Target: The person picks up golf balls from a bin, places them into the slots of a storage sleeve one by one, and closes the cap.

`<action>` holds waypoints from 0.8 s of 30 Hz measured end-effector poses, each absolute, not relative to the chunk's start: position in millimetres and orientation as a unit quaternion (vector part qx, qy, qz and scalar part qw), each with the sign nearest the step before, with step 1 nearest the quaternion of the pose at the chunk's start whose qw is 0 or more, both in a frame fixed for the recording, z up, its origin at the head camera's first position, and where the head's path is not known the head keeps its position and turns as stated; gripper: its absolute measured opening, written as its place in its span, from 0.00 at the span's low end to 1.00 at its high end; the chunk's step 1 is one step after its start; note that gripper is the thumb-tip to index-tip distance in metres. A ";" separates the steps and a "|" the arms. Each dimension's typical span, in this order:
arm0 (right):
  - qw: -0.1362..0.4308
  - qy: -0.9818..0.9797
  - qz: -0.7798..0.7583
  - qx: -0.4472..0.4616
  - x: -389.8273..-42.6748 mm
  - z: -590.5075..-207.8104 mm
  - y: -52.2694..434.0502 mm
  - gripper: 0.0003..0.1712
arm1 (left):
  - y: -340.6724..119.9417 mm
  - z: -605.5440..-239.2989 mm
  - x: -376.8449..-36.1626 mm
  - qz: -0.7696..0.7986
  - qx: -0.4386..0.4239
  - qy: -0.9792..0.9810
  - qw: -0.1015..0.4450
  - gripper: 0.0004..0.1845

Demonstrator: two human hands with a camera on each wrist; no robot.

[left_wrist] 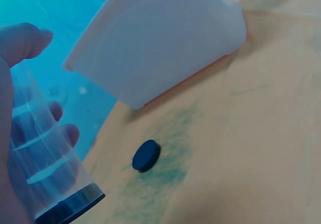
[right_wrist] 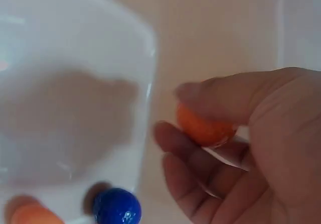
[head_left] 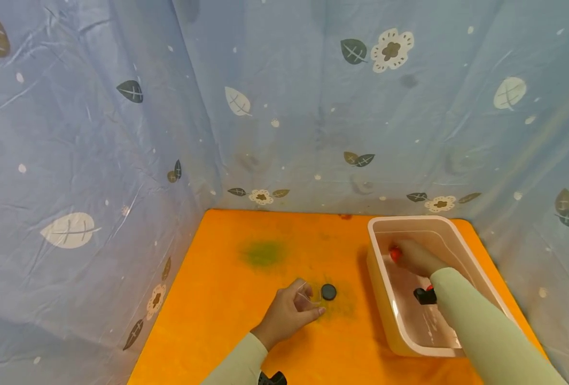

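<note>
My left hand (head_left: 297, 309) rests on the orange table (head_left: 226, 299) and holds a clear plastic tube (head_left: 306, 293). In the left wrist view the tube (left_wrist: 47, 169) has a dark rim at its lower end and my fingers (left_wrist: 22, 40) curl round it. A small black round cap (head_left: 328, 292) lies on the table just right of that hand, apart from it. My right hand (head_left: 404, 255) is inside the pale bin (head_left: 377, 267) and pinches an orange ball (right_wrist: 203, 127) between thumb and fingers. A blue ball (right_wrist: 117, 207) and another orange ball (right_wrist: 27, 215) lie on the bin floor.
Blue flowered curtains (head_left: 284, 117) close in the table at the back and on both sides. The bin stands at the table's right side, near the right edge. A green smudge (head_left: 264, 253) marks the cloth behind my left hand.
</note>
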State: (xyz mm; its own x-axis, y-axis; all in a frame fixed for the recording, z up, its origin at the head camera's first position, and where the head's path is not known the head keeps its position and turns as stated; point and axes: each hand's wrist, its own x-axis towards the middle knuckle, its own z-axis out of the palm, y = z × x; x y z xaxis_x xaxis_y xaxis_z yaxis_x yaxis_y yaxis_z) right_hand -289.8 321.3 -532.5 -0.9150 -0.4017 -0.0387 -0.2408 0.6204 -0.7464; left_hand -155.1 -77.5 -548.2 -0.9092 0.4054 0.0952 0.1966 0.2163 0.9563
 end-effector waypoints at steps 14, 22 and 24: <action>-0.020 0.889 -0.422 -0.175 -251.6 -486.1 300.2 0.20 | -73.0 -546.0 -155.9 0.573 0.215 0.785 0.094 0.20; -0.083 0.871 -0.451 -0.175 -220.2 -458.5 279.9 0.25 | -70.2 -544.3 -155.8 0.573 0.221 0.783 0.096 0.20; -0.085 0.860 -0.469 -0.182 -211.8 -454.8 270.8 0.25 | -68.8 -543.6 -155.9 0.572 0.225 0.783 0.096 0.19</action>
State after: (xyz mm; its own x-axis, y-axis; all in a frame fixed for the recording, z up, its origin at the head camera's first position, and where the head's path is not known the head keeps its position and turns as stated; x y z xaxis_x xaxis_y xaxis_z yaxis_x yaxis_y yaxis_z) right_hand -211.8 270.8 -454.8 -0.9192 -0.2328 0.3175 -0.3930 0.4932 -0.7761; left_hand -155.9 -68.8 -543.6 -0.8802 0.4623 0.1073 0.2425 0.2437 0.9390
